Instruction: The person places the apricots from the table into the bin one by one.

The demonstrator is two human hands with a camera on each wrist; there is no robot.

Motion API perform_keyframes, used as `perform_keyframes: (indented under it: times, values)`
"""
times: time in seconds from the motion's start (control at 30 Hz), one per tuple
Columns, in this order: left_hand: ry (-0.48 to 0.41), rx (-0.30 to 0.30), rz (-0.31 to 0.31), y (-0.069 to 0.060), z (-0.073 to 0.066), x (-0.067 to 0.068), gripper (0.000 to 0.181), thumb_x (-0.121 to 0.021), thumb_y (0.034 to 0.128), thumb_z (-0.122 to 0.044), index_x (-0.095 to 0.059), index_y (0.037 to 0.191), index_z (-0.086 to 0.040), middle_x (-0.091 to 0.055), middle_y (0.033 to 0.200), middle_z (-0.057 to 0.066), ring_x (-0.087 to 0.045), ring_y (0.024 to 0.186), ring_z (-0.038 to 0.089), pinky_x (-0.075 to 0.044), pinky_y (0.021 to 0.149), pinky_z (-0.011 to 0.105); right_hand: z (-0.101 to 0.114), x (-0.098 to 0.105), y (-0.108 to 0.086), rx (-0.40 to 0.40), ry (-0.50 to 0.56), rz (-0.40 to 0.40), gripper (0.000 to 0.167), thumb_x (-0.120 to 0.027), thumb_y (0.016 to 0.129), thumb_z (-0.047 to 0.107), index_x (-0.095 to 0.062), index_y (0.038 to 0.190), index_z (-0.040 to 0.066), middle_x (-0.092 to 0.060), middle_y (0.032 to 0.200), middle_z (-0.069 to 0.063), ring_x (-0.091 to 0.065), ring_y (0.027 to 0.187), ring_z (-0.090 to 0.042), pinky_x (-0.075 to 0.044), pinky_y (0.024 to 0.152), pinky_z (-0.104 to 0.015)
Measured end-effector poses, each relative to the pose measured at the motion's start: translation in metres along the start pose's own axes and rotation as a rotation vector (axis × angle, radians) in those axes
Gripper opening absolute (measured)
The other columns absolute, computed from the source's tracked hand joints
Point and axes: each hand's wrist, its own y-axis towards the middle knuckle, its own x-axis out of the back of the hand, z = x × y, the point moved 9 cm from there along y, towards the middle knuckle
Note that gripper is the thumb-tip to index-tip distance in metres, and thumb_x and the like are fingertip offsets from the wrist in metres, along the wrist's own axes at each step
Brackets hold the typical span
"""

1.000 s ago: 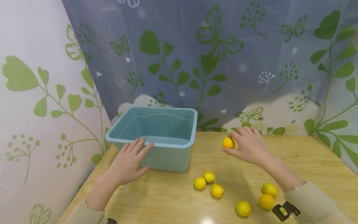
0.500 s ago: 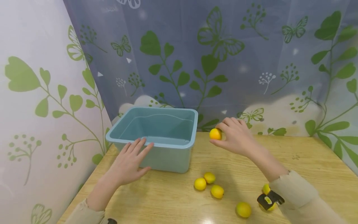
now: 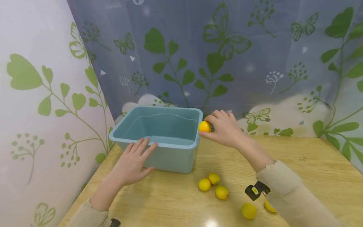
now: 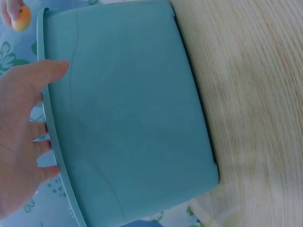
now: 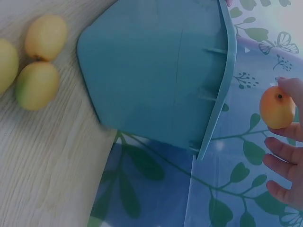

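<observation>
A patterned cloth (image 3: 249, 78) with green leaves and butterflies hangs behind the tub, mostly blue-grey and whitish lower down; a paler cloth (image 3: 54, 151) with the same kind of leaves stands to the tub's left. The wood-grained counter (image 3: 158, 198) carries the tub and reaches out in front of it and to its right. The blue-green tub (image 3: 170, 159) itself is upright, a deep box with rounded corners and a protruding rim.

Two beige sleeves come in from the near side of the tub: the left sleeve (image 3: 89, 216) in front of it, the right sleeve (image 3: 295, 192) to its right.

The left hand (image 3: 131, 165) is relaxed and grasps nothing; its fingers extend over the tub's near rim, the thumb spread out beside the near wall. The right hand (image 3: 225, 130), at the tub's right side, grasps an orange fruit (image 3: 204, 127), pinching it between thumb and index finger above the level of the tub's rim and apart from it.

A black clip (image 3: 256, 190) sits at the right sleeve, to the tub's right and nearer the person.

Near the tub's front right corner lie three yellow fruits (image 3: 204, 184), two touching, the third just beside. Farther from that corner is a single greenish-yellow fruit (image 3: 249, 211), and beyond it a half-hidden fruit (image 3: 269, 206) at the right sleeve's edge.
</observation>
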Motion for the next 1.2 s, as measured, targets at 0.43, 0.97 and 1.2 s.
perform_keyframes:
  times: [0.43,0.97,1.2]
  values:
    - [-0.004,-0.003,0.000,-0.001,-0.001,0.000,0.078,-0.067,0.0812,-0.043,-0.035,0.143,-0.009,-0.032,0.143,0.022,-0.032,0.129,0.039,-0.029,0.102,0.056,0.026,-0.023,0.025,-0.010,-0.006,0.071,0.053,-0.060,0.083,0.055,-0.062,0.114,0.012,-0.055,0.104,-0.004,-0.047,0.095,-0.023,-0.035,0.083,-0.042]
    - [-0.004,-0.005,-0.003,0.000,-0.002,0.000,0.078,-0.068,0.0805,-0.043,-0.035,0.143,-0.009,-0.032,0.144,0.022,-0.032,0.130,0.038,-0.029,0.101,0.056,0.047,-0.033,0.044,-0.009,-0.048,0.088,0.053,-0.056,0.086,0.054,-0.058,0.123,0.016,-0.055,0.114,-0.005,-0.046,0.110,-0.026,-0.035,0.087,-0.044]
    - [0.007,-0.005,-0.004,0.000,-0.002,0.002,0.078,-0.067,0.0805,-0.043,-0.036,0.143,-0.009,-0.033,0.143,0.022,-0.033,0.129,0.039,-0.029,0.101,0.056,0.041,-0.030,0.039,-0.014,-0.038,0.101,0.047,-0.056,0.088,0.050,-0.059,0.122,0.018,-0.054,0.115,-0.004,-0.047,0.108,-0.025,-0.035,0.089,-0.046]
